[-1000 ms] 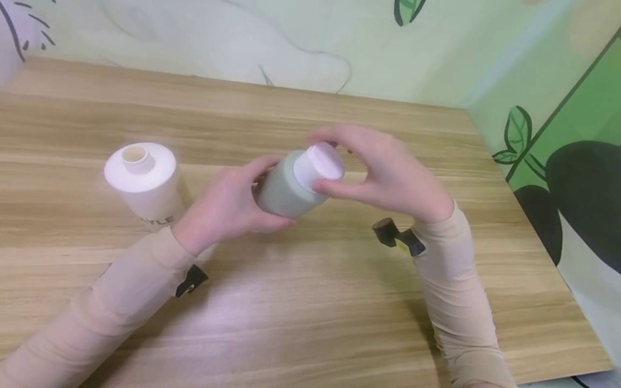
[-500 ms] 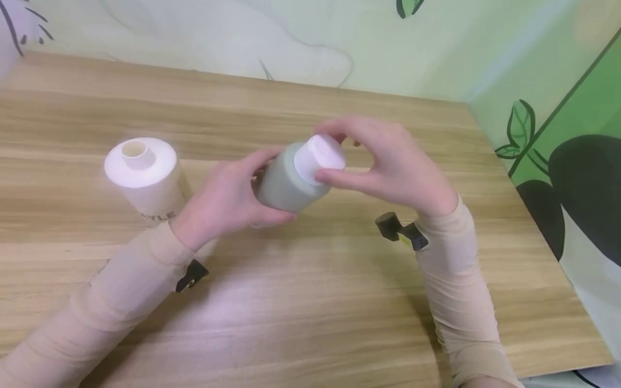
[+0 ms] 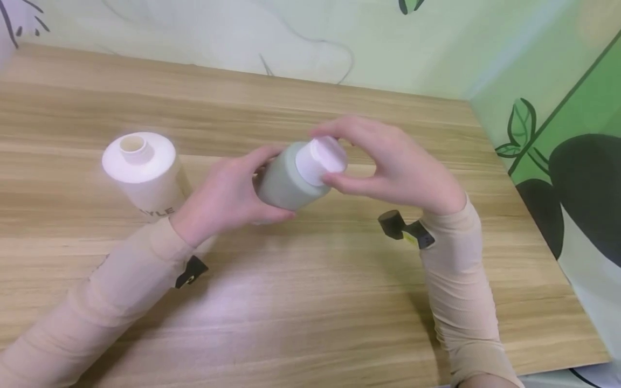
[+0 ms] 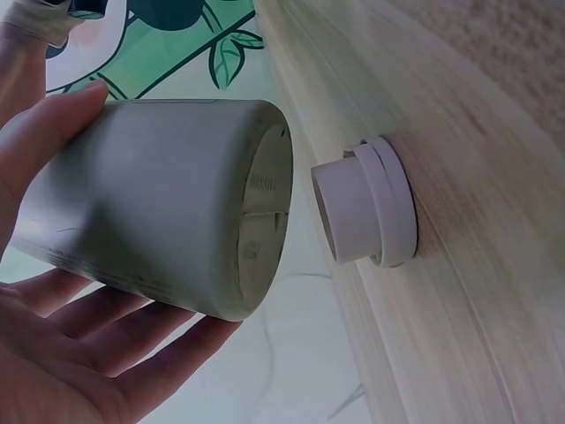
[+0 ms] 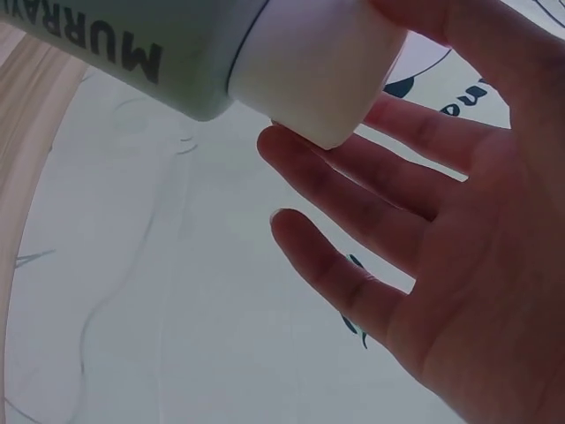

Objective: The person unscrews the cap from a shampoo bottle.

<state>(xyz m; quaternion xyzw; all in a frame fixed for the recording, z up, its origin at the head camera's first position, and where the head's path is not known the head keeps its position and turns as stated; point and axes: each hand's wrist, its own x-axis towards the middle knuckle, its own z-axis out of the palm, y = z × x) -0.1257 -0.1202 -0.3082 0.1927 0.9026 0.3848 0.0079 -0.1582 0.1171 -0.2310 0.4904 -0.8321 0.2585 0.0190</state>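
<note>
My left hand [image 3: 225, 196] grips a pale green bottle [image 3: 286, 183] round its body, tilted and held above the table. The bottle's neck end points up and to the right and carries a white cap [image 3: 315, 161]. Thumb and fingers of my right hand [image 3: 395, 164] pinch that cap from its sides. In the right wrist view, the little finger hangs free below the cap [image 5: 318, 71], and dark letters show on the bottle [image 5: 132, 53]. The left wrist view shows the bottle's recessed base [image 4: 265, 212].
A larger white bottle [image 3: 150, 183] with an uncapped neck stands on the wooden table [image 3: 301, 302], left of my left hand. A pale stepped round piece, like a cap [image 4: 371, 203], sits on the table in the left wrist view. A painted wall [image 3: 412, 59] borders the table's back.
The right hand's fingers have shifted slightly around the white cap, and its wrist has moved a little right. The left hand keeps its grip on the green bottle. My head view has tilted slightly.
</note>
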